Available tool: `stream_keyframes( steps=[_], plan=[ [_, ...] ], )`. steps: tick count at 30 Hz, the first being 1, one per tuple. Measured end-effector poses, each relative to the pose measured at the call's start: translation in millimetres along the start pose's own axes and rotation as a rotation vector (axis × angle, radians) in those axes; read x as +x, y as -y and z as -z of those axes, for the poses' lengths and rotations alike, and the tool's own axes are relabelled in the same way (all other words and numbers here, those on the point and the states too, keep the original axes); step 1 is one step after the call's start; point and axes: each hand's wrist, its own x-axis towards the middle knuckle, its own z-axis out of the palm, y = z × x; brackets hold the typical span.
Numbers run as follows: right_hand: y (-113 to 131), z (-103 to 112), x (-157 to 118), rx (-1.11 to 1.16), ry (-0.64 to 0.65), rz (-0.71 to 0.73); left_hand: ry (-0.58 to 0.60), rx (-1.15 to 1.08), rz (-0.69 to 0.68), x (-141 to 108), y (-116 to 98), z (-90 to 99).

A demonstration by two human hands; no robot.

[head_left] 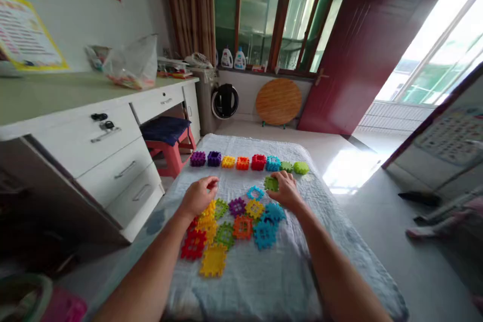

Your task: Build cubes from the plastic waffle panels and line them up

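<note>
Head feed, one view. I logged eight coloured block groups in a row across the far part of the cloth (241, 287): purple block (198, 159), indigo block (214, 159), yellow block (228, 162), orange block (242, 163), red block (258, 162), light-blue block (273, 163), small green block (287, 166), lime block (301, 167). The row was set out; nearer pieces lay loose, outside it.

Right hand (287, 190): thumb and fingers closed about the right side of a flat green piece (271, 184), just nearer than the row. Left hand (199, 196): fingers curled, thumb near them with a small gap; I could not tell whether it had hold of anything. It was over the left side of the loose group, beside the yellow pieces (207, 224).

Loose group, unsorted by my reading: light-blue ring (255, 192), purple piece (237, 207), orange piece (242, 227), blue pieces (264, 234), red pieces (193, 244), yellow square (213, 260). Some overlapped, so I took no count.
</note>
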Motion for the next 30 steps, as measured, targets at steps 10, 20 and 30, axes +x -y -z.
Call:
stream_keyframes(
  steps=[10, 20, 30],
  plan=[
    [-13.7, -5.9, 5.4, -0.048, 0.125, -0.087, -0.033, -0.011, -0.038, -1.2, -3.5, 1.8],
    [-2.5, -0.5, 25.4, -0.164, 0.277, -0.034, -0.068, -0.029, -0.036, -0.4, -6.3, 5.2],
    [-52.0, 43.5, 53.3, -0.155, 0.097, -0.105, -0.113, -0.026, -0.039, 0.9, 2.8, 1.7]
  ],
)
